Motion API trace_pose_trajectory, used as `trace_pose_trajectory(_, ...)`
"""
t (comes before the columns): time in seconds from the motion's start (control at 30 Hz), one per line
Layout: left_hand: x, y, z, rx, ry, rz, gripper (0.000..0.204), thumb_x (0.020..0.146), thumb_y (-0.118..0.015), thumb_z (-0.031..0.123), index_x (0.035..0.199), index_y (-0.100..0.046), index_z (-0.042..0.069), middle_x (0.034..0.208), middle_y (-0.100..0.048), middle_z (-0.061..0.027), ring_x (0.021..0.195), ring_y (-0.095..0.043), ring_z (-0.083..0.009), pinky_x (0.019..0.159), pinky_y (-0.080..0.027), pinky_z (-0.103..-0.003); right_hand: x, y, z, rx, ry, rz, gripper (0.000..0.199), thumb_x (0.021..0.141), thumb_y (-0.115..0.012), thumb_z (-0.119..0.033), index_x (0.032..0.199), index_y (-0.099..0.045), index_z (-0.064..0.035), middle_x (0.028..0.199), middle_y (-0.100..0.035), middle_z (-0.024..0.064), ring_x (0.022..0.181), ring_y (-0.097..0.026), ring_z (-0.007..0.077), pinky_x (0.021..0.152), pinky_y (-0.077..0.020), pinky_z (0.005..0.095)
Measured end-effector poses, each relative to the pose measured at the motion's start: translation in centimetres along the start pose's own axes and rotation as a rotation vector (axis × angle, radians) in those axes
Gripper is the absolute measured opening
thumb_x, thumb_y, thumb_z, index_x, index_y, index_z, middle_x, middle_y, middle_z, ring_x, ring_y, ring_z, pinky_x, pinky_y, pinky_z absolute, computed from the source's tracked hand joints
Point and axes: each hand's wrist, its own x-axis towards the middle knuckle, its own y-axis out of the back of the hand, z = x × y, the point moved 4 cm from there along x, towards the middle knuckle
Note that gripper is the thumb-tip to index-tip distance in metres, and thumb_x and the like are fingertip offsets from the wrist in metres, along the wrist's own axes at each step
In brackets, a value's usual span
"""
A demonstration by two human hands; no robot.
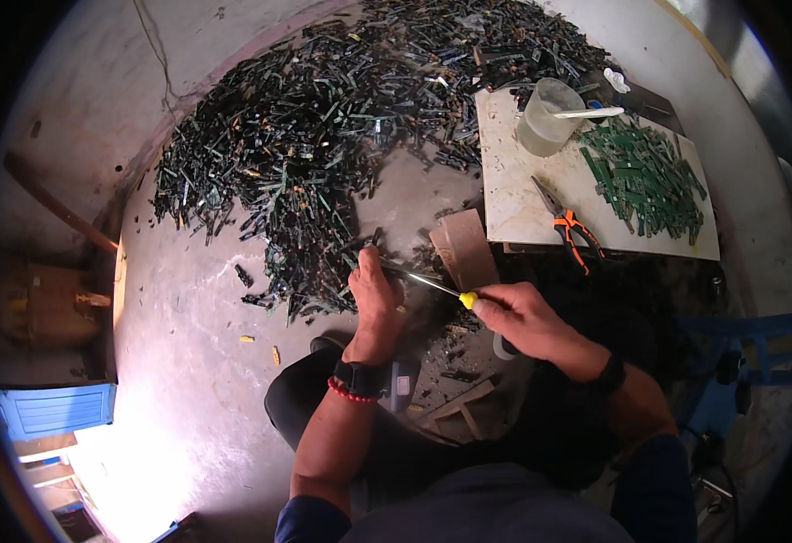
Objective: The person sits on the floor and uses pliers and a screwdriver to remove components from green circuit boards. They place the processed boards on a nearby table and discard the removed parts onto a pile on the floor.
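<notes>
In my right hand [524, 319] is a screwdriver [434, 283] with a yellow handle, its metal shaft pointing left toward my other hand. My left hand [375, 294] is closed, thumb up, around a small dark strip [390, 265] that is mostly hidden by the fingers. The screwdriver's tip meets or lies very near this strip; contact is too small to make out. Just beyond both hands lies a brown flat board [465, 251]. A large heap of black and green strip-like pieces [278, 163] spreads over the floor beyond my left hand.
At the right, a white board [514, 199] bears a pile of green circuit-board strips [642, 176], orange-handled pliers [570, 228] and a clear plastic cup [548, 118] with a white-handled tool. A blue stool [740, 353] stands far right, a blue crate [57, 412] far left.
</notes>
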Motion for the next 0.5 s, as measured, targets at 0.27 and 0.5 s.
trace_pose_trajectory(0.27,-0.5,-0.7,-0.9,-0.001,0.074,-0.107,0.047,0.086,-0.049,0.05,0.059,-0.032,0.016,0.046,-0.026,0.0025,0.035,-0.023,-0.0121,0.035,-0.018,-0.028,-1.2,-2.8,-1.4,-0.712,0.463,0.425,0.026,0.083,-0.063,-0.014,0.104,-0.057,0.0,0.069,-0.059,0.0159,0.056,-0.059,0.032,0.047,-0.0454,0.038)
trace_pose_trajectory(0.5,-2.4,-2.2,0.2,0.025,0.034,-0.274,0.042,0.088,-0.049,0.043,0.06,-0.033,0.016,0.049,-0.023,0.0046,0.039,-0.02,-0.0085,0.038,-0.016,-0.026,0.2,-1.6,-3.0,-0.285,0.251,0.246,0.02,0.087,-0.058,-0.008,0.102,-0.059,0.0045,0.06,-0.051,0.0139,0.047,-0.047,0.0138,0.045,-0.0394,0.0282)
